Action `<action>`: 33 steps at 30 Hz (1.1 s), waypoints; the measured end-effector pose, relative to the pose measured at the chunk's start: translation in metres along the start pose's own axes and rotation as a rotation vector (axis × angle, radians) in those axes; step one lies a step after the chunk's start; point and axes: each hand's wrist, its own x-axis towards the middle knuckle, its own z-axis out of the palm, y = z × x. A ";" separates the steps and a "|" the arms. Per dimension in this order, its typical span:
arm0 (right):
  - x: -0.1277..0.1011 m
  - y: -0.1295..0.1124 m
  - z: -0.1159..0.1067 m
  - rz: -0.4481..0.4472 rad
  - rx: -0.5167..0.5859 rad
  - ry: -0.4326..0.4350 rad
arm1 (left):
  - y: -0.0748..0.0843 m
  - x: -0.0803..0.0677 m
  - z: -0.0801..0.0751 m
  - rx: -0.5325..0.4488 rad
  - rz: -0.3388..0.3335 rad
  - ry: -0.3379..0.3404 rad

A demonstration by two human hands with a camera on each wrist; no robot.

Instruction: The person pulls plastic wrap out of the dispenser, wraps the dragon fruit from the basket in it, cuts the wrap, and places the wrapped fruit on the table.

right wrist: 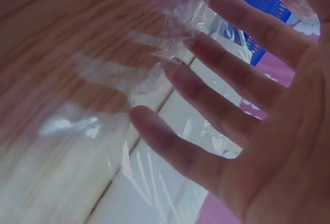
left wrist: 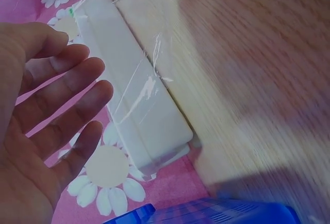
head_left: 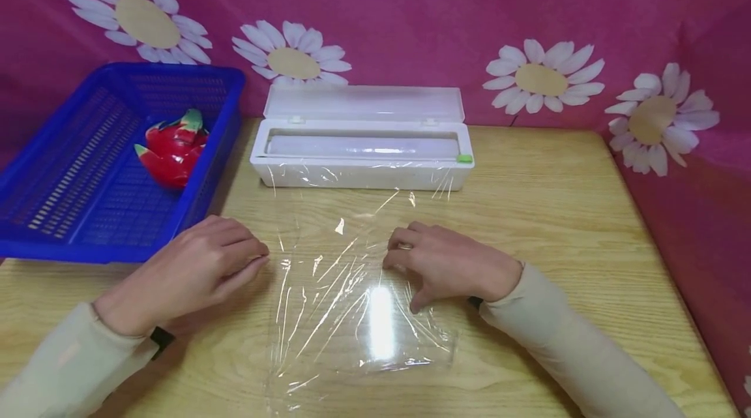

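Note:
A sheet of clear plastic wrap (head_left: pixel 334 313) stretches from the white wrap dispenser (head_left: pixel 364 173) toward the front of the table, creased and shiny. My left hand (head_left: pixel 199 268) hovers beside the sheet's left edge, thumb and fingertips close to it. In the left wrist view the left hand's fingers (left wrist: pixel 85 72) are loosely bent, with nothing visible between them. Over the sheet's right part, my right hand (head_left: pixel 446 265) has its fingers spread and slightly bent. Seen from the right wrist, the fingertips (right wrist: pixel 178 72) of that hand meet the crumpled film.
At the left stands a blue plastic basket (head_left: pixel 117 252) with a red, green-tipped dragon fruit (head_left: pixel 176 154) inside. The dispenser's lid (head_left: pixel 364 104) is raised, showing the wrap roll (head_left: pixel 364 146). A green slider (head_left: pixel 465 158) sits at its right end. Behind hangs a pink flowered cloth (head_left: pixel 411 20).

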 end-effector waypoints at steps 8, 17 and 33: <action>-0.002 -0.002 -0.002 0.063 0.026 -0.027 | -0.011 0.003 -0.007 0.047 0.009 0.009; -0.002 0.001 -0.001 0.020 -0.003 0.023 | -0.019 0.005 -0.018 0.080 0.010 0.003; -0.008 0.002 -0.008 -0.049 0.024 0.077 | -0.045 0.003 -0.055 0.127 -0.133 -0.048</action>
